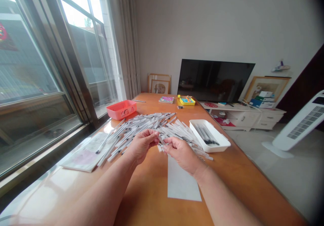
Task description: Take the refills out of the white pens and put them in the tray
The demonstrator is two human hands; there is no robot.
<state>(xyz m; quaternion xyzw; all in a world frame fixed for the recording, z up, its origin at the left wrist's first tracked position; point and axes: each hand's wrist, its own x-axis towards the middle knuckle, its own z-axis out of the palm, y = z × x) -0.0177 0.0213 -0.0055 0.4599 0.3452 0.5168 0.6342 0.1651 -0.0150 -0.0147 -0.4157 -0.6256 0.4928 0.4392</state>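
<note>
My left hand [144, 144] and my right hand [182, 154] meet over the near edge of a pile of pen parts. Both are closed in a pinch around a small whitish pen piece [161, 140]; the fingers hide much of it. Behind and beside the hands spread many translucent pen barrels [174, 129], some with black ends. A white tray [219, 148] to the right holds several slim, dark-tipped pen refills [206, 134]. Beneath my right hand a white sheet of paper [183, 182] lies on the table.
A red plastic basket [121, 110] stands at the table's left edge. A booklet [83, 153] lies at left, partly under pens. Farther back are a pink book [166, 99] and a yellow box [186, 100] on the wooden table [149, 192]. A white tower fan [298, 128] stands right.
</note>
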